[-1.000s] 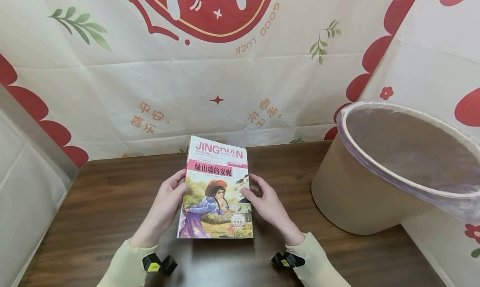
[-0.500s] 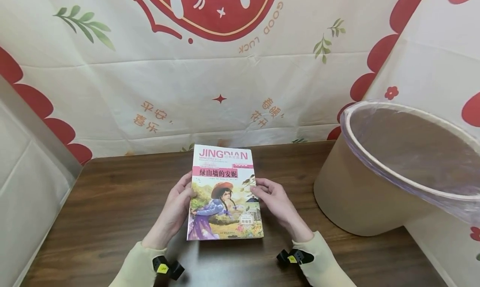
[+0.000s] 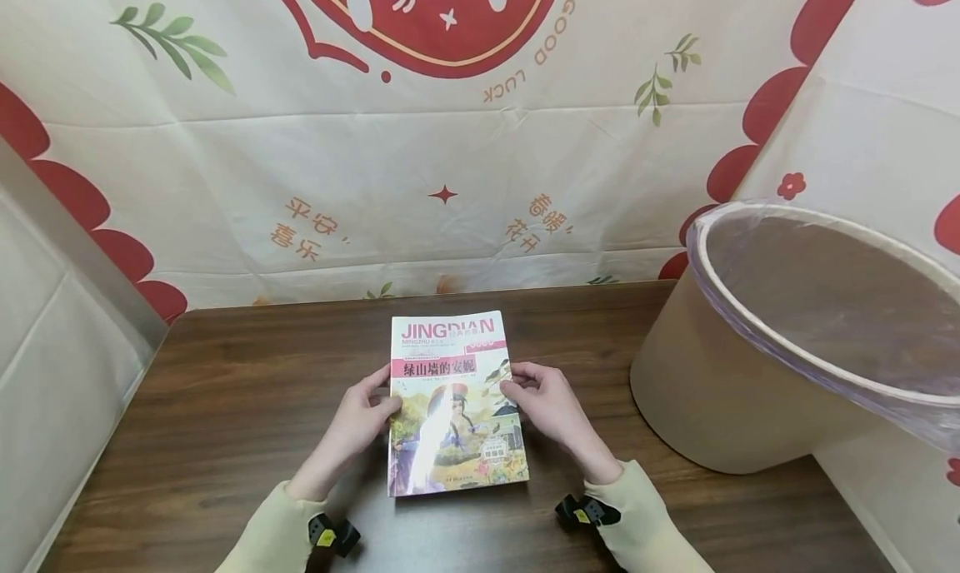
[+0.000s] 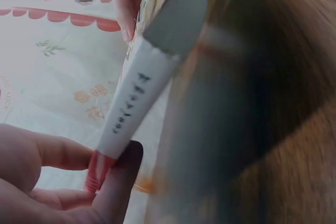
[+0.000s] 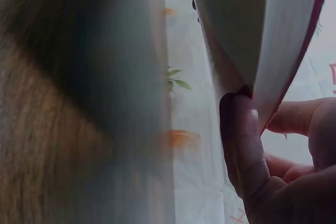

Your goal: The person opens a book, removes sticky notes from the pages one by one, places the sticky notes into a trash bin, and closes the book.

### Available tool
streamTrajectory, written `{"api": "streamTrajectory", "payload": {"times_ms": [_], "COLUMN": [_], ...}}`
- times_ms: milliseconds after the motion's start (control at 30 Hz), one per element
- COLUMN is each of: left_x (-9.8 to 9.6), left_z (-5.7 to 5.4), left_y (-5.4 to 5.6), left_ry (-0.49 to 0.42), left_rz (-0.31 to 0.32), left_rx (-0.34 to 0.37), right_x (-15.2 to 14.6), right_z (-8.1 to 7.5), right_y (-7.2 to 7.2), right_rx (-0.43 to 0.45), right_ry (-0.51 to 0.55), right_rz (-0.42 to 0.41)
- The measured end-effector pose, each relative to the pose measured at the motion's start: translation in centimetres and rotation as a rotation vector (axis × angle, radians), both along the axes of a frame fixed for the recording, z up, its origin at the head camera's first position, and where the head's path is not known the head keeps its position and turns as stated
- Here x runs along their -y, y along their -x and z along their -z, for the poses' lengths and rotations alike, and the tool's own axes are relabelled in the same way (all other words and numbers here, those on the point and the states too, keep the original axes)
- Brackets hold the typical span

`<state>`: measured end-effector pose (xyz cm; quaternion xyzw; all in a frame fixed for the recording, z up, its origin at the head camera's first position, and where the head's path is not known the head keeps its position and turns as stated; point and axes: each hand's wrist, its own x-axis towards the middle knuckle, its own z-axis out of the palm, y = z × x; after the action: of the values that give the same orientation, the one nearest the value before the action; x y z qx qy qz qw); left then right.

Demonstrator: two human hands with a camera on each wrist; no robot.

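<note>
A paperback book (image 3: 450,356) with a pink and white band of lettering and a painted girl in a hat lies face up between both hands, a bright glare across its cover. My left hand (image 3: 362,417) pinches the spine side, thumb on the cover. In the left wrist view, its fingers (image 4: 63,153) grip near the red end of the white spine (image 4: 134,93). At the opposite edge, my right hand (image 3: 551,406) pinches the cover and pages. The right wrist view shows its fingers (image 5: 244,129) under the book, whose lower cover (image 5: 231,19) bows away from the pages.
A large beige bin (image 3: 720,390) lined with clear plastic stands at the right of the brown wooden table (image 3: 247,390). A white printed cloth (image 3: 405,156) hangs behind the table. Pale padded panelling (image 3: 60,373) borders the left side.
Both hands have brought the book lower and nearer the table's front, turning it slightly and changing its tilt. A glare has appeared on the cover. The head view has shifted slightly.
</note>
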<state>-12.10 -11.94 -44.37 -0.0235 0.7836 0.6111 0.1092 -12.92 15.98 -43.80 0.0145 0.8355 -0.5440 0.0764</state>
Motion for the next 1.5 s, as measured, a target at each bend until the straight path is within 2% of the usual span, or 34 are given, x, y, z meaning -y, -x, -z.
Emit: {"api": "streamTrajectory", "payload": {"times_ms": [167,267,400,567,733,1067,1233,1400,1500], "left_x": [0.2,0.3,0.4,0.4,0.4,0.7,0.5,0.5,0.7], "left_z": [0.7,1.0,1.4,1.9,2.1,2.2,2.1,2.0,1.9], "left_y": [0.2,0.3,0.3,0.2,0.1,0.2,0.1,-0.2,-0.6], "left_ry": [0.125,0.246,0.366,0.392,0.423,0.585,0.613,0.686,0.688], "left_rz": [0.015,0.028,0.064,0.100,0.108,0.125,0.133,0.117,0.092], "left_rx": [-0.048,-0.081,-0.084,-0.080,-0.088,-0.119,-0.124,-0.150,-0.165], "right_x": [0.4,0.6,0.8,0.9,1.0,1.2,1.2,1.2,1.0], "right_z": [0.7,1.1,1.7,2.2,2.4,2.5,2.4,2.2,1.8], "right_y": [0.4,0.6,0.9,0.9,0.7,0.5,0.3,0.2,0.0], "right_rx": [0.007,0.010,-0.033,-0.084,-0.096,-0.127,-0.120,-0.129,-0.159], "right_ry": [-0.118,-0.174,-0.259,-0.353,-0.394,-0.491,-0.508,-0.555,-0.594], "right_rz": [-0.040,-0.062,-0.106,-0.164,-0.164,-0.175,-0.179,-0.168,-0.145]}}
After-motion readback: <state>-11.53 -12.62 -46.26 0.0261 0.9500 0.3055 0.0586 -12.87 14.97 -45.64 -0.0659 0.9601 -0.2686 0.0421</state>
